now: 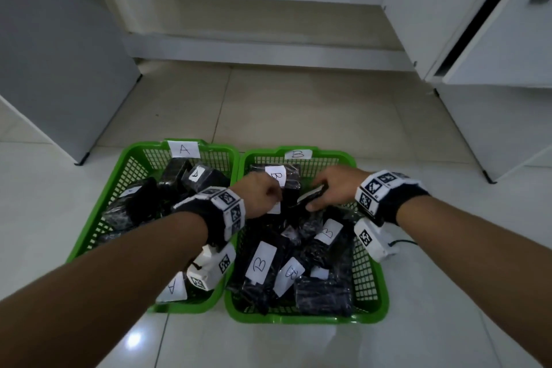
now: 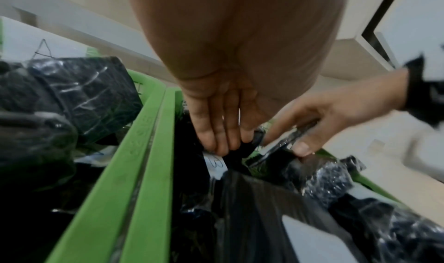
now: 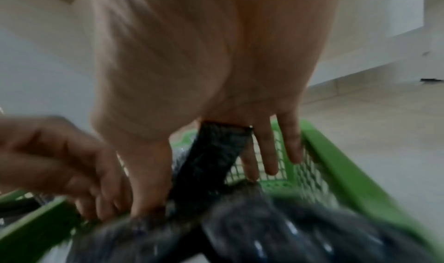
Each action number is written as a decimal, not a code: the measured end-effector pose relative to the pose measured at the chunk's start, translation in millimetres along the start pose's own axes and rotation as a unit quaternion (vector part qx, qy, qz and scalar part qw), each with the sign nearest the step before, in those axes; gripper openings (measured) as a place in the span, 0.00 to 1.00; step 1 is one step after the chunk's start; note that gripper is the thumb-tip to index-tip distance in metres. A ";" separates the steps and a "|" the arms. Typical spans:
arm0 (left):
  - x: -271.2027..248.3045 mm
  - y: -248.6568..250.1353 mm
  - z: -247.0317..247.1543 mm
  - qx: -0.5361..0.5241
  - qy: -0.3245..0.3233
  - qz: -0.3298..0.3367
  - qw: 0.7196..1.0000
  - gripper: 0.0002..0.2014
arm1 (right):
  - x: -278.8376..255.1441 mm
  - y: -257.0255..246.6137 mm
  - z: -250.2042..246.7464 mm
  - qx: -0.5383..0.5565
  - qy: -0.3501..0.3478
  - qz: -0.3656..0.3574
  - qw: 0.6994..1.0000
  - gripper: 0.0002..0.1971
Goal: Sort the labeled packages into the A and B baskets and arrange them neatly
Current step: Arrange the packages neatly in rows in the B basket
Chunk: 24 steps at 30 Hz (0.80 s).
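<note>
Sorting done by the look of it, tidying still under way in the B basket (image 1: 370, 278).

No packages on the floor (image 1: 298, 110); all in the A basket (image 1: 131, 164) or the B basket, yet lying jumbled, some overlapping, so neat arranging remains. Right hand (image 1: 334, 188) clamped on a dark package (image 1: 310, 193), thumb one side, fingers the other, at the far end of the B basket. Left hand (image 1: 260, 193) just beside it, fingertips (image 2: 216, 143) pinching a B-labelled package (image 1: 286, 182), apparently to straighten it.
</note>
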State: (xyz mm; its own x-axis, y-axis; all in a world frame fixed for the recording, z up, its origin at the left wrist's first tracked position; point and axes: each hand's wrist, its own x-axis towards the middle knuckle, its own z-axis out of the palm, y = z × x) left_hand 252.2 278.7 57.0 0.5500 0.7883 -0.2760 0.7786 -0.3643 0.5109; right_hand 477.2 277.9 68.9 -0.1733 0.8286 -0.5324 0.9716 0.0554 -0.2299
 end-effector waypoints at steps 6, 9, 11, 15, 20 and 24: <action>-1.1 2.2 -15.1 -0.036 0.035 -0.005 0.999 0.08 | -19.7 15.5 -2.6 0.070 0.058 -0.040 0.995 0.22; -4.3 3.8 -10.8 -0.076 0.042 0.001 0.996 0.10 | -20.4 15.6 -9.6 0.080 0.081 -0.029 0.993 0.14; -5.3 5.9 -4.5 -0.064 0.035 0.002 0.997 0.14 | -19.9 14.1 -12.1 0.073 0.090 -0.016 0.993 0.11; -3.6 9.1 1.2 -0.054 0.030 -0.001 0.998 0.18 | -27.2 8.4 -17.2 0.117 0.090 -0.012 0.989 0.13; -5.0 12.5 -9.8 -0.149 0.053 0.024 0.987 0.31 | -38.9 -10.9 -13.7 0.238 0.074 -0.024 0.968 0.12; -8.3 7.4 -17.2 -0.040 0.078 0.032 0.996 0.09 | -31.5 -24.0 3.9 0.331 0.080 -0.016 0.940 0.19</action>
State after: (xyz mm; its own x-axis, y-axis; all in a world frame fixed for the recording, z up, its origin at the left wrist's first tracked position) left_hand 248.2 278.0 77.0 0.5386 0.8348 -0.1142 0.7136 -0.3799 0.5885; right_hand 458.8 248.3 88.0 -0.1226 0.9082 -0.4002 0.6439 -0.2340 -0.7284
